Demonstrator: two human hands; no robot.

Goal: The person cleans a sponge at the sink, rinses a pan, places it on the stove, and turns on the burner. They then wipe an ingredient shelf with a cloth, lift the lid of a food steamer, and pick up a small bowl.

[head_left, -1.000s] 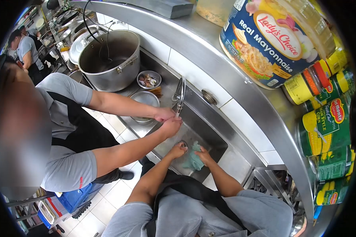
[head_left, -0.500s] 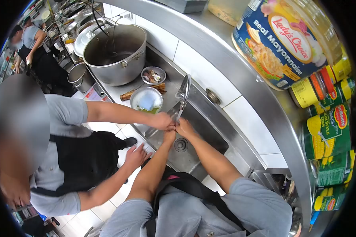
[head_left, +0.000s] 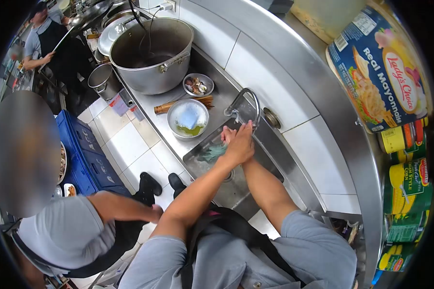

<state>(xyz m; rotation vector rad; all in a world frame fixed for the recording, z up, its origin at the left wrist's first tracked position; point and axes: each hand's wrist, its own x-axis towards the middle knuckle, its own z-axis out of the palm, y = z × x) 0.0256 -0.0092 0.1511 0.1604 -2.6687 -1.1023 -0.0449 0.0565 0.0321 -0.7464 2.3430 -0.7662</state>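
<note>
Beneath the curved faucet point(head_left: 250, 94), my left hand point(head_left: 241, 143) lies over my right hand point(head_left: 228, 135), its fingers stretched out. Partly covered by the left, the right hand shows some loosely spread fingers. No object shows between the two hands, which touch each other. A green cloth point(head_left: 212, 153) lies in the metal sink point(head_left: 236, 200), left of my hands. My left forearm covers part of the drain.
Left of the sink stand a bowl with a blue sponge point(head_left: 189, 115), wooden sticks point(head_left: 166, 107), a small bowl point(head_left: 198, 85) and a large pot point(head_left: 152, 72). A co-worker point(head_left: 67, 231) is at the left. Above right, a shelf holds a mayonnaise jar point(head_left: 376, 72) and cans.
My hands have gone from the cloth to the faucet and now overlap. The co-worker's hands have left the faucet, and that person has moved back to the lower left. The view has shifted.
</note>
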